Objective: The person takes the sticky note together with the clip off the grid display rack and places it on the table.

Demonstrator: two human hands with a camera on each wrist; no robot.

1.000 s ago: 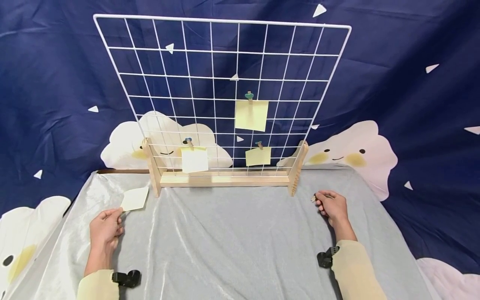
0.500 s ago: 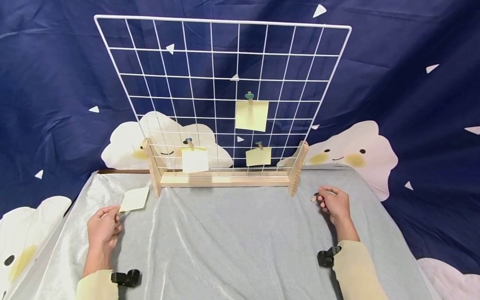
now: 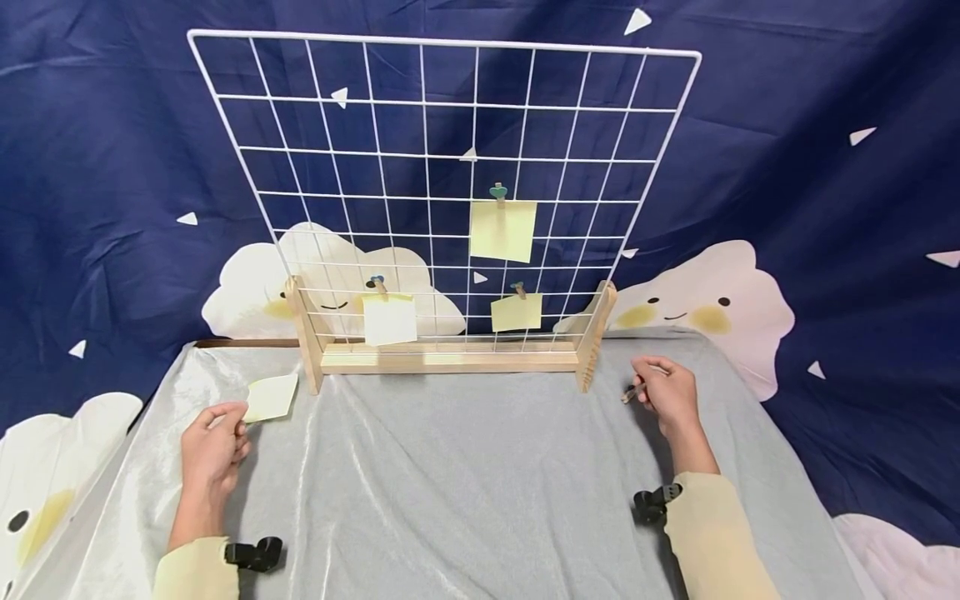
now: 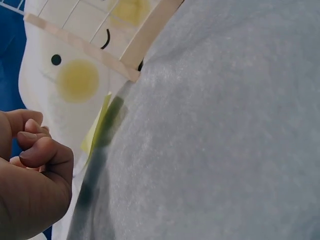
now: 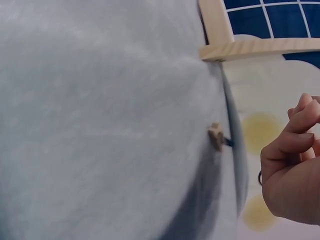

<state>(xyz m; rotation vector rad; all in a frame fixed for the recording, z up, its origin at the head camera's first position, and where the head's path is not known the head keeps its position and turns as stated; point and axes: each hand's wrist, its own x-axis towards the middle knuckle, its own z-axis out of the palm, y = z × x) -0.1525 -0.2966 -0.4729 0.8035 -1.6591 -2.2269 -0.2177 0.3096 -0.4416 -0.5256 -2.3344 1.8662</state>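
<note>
In the head view my left hand (image 3: 213, 446) hovers at the near corner of a pale yellow sticky note (image 3: 272, 398) on the cloth at the left. The left wrist view shows its fingers loosely curled and empty, apart from the note (image 4: 95, 132). A small wooden clothespin (image 3: 630, 394) with a dark decoration lies on the cloth at the right, close to the fingers of my right hand (image 3: 670, 398). In the right wrist view that hand (image 5: 292, 165) is raised away from the clothespin (image 5: 216, 136), with loosely bent fingers and nothing in them.
A white wire grid (image 3: 450, 154) stands at the back in a wooden base (image 3: 450, 360). Clothespins hold an upper yellow note (image 3: 503, 233), a lower yellow note (image 3: 516, 314) and a whitish note (image 3: 390, 321) on it. Grey cloth (image 3: 450, 467) covers the table.
Both hands have lifted slightly off the cloth. The left fingers have come away from the note's corner, and the right fingers have left the clothespin, which now shows more fully.
</note>
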